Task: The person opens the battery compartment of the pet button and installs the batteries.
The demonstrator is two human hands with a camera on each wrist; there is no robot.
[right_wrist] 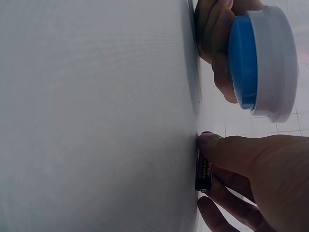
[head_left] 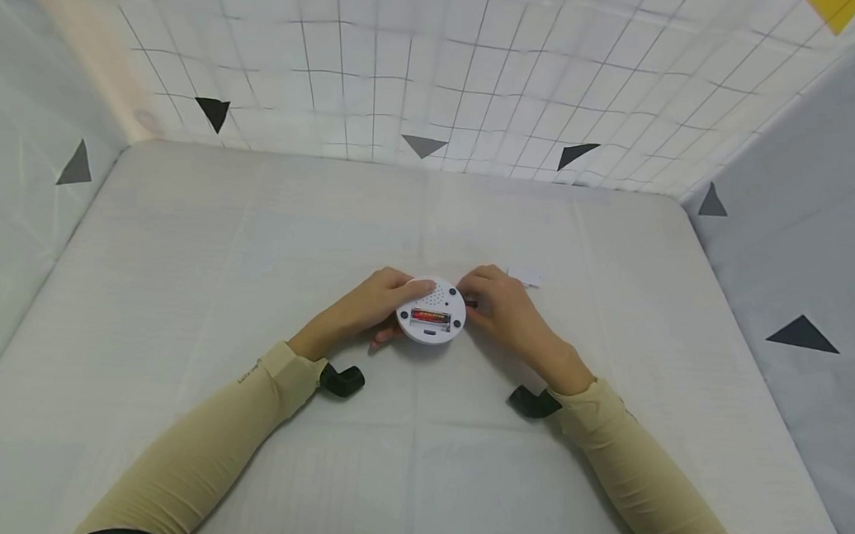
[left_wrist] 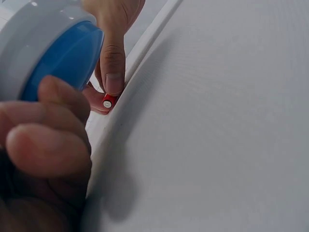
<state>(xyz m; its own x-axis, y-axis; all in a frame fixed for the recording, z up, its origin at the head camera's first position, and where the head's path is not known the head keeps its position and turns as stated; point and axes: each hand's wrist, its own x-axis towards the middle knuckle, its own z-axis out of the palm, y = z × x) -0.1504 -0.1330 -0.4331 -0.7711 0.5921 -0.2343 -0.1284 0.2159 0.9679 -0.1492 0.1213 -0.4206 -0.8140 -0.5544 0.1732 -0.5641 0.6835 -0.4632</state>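
- While the left hand (head_left: 371, 305) grips the white gadget (head_left: 440, 297), the right hand's (head_left: 507, 313) bent fingers pinch a loose battery (right_wrist: 204, 170) just beside it.
- Battery-fitting, I think; line it up with the slot (head_left: 429, 326).

Yellow triangle (head_left: 841, 3); gridded wall (head_left: 473, 73)

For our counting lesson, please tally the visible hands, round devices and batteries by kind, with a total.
Hands: 2 (left hand, right hand)
Round device: 1
Batteries: 2 (seated battery, held battery)
Total: 5
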